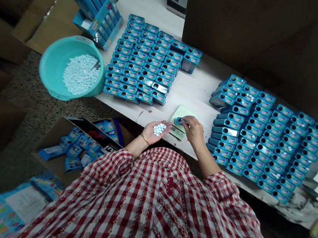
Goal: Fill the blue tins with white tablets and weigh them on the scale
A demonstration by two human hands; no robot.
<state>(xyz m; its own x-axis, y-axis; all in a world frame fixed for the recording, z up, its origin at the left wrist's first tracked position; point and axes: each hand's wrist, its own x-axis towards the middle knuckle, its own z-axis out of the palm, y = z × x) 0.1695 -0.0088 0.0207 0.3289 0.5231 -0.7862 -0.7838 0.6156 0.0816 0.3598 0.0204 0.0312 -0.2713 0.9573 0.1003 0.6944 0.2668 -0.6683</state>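
My left hand (155,132) is palm up, fingers stretched out, with a small heap of pale tablets (159,128) lying in it. Just right of it, my right hand (194,130) grips the top of a small blue box (178,120) between thumb and fingers. That box is at a pale green scale (183,112) near the table's front edge; whether it rests on the plate, I cannot tell. A turquoise tub (49,65) on the left holds many more pale tablets (80,74), with part of a scoop among them.
Blue boxes with round holes in their tops stand in rows left (143,61) and right (266,140) on the white table (195,85). Large cardboard (259,34) rises behind. Stacked blue packs (99,15) stand at the back left; a carton (50,163) of blue packs sits below the tub.
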